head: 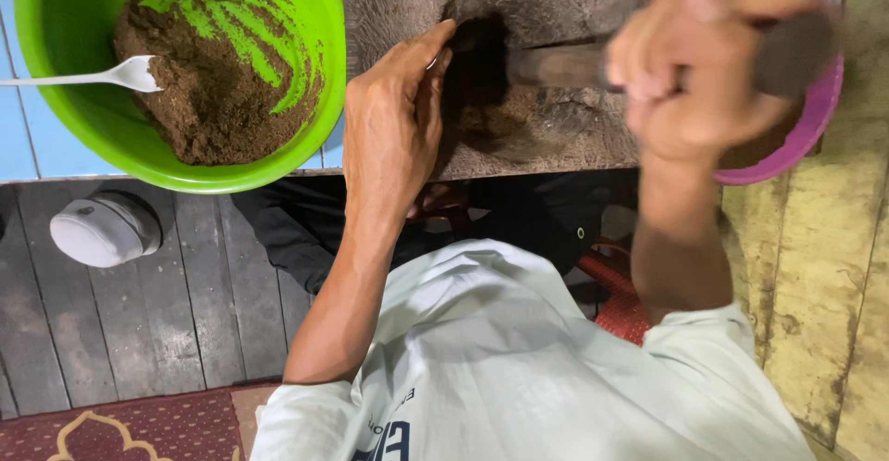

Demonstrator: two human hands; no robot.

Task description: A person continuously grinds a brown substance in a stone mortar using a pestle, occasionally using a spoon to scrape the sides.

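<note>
A grey stone mortar slab (556,137) lies in front of me with a dark paste (482,100) in its hollow. My left hand (394,123) rests flat on the slab's left side, fingers together, touching the edge of the paste. My right hand (704,63), blurred by motion, is closed around a dark wooden pestle (556,65) whose tip reaches into the hollow. A green plastic bowl (56,17) at upper left holds brown ground paste (208,91) and a white plastic spoon (93,77).
A purple bowl (806,137) sits at the right behind my right hand. A white round lid-like object (102,230) lies on the dark wooden floor planks. A red patterned mat (120,429) shows at bottom left. A yellowish wall panel (833,285) stands on the right.
</note>
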